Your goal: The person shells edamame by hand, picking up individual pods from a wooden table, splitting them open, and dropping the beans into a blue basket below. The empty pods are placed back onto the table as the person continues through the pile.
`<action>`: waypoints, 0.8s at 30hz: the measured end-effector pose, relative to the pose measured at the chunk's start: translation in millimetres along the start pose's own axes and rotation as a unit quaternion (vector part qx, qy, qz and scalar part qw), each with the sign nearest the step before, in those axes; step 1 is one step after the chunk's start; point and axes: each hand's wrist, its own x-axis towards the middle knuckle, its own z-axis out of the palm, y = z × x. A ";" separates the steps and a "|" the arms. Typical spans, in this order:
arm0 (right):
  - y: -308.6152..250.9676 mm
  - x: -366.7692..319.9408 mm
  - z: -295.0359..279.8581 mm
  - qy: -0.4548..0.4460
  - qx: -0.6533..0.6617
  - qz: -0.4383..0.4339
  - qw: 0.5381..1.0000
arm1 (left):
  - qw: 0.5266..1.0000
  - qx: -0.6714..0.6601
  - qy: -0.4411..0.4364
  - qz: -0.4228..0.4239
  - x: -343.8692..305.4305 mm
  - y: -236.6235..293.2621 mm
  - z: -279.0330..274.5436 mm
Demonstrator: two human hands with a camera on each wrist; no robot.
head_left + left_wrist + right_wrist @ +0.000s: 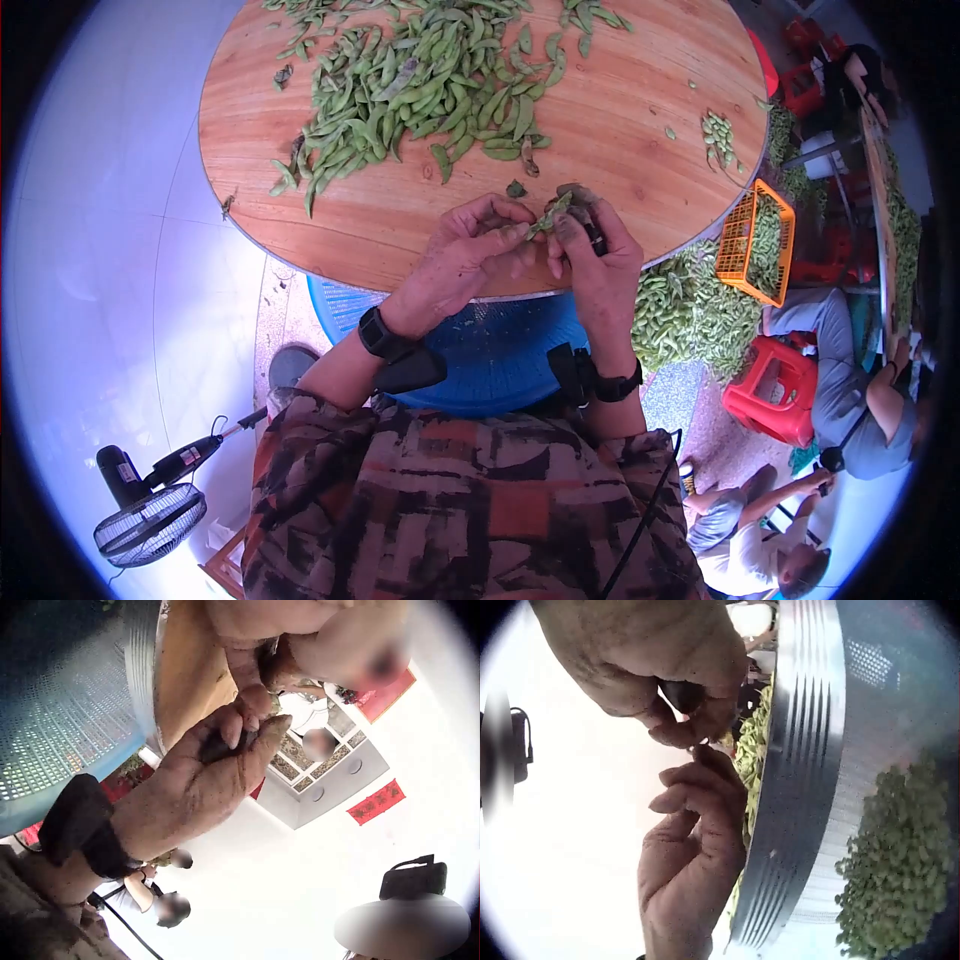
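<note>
Over the near edge of the round wooden table, my left hand and my right hand meet fingertip to fingertip. Between them is a green soybean pod, pinched from both sides. A small dark object shows against the fingers of the right hand; its kind is not clear. In the right wrist view the left hand has its fingers curled toward the pod. A heap of soybean pods lies on the table beyond both hands.
Below the table edge sits a blue plastic basket, with green beans inside. A small pile of beans lies at the table's right. Pods on the floor, an orange crate, a red stool and a fan stand around.
</note>
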 end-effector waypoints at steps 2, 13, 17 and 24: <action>5.0 -1.2 -1.2 -0.009 -0.077 -0.016 0.997 | 1.000 0.010 0.006 0.008 0.5 -2.5 -1.0; -3.1 -3.6 -2.0 -0.011 0.016 0.048 0.999 | 0.995 0.074 0.073 0.009 2.3 2.4 1.9; -1.9 -7.6 -0.4 0.010 -0.148 -0.072 0.986 | 0.953 0.273 0.127 -0.019 -2.7 15.9 8.4; -1.4 -12.6 2.5 -0.003 -0.177 -0.122 0.977 | 0.998 0.011 0.030 -0.056 -0.5 11.8 4.0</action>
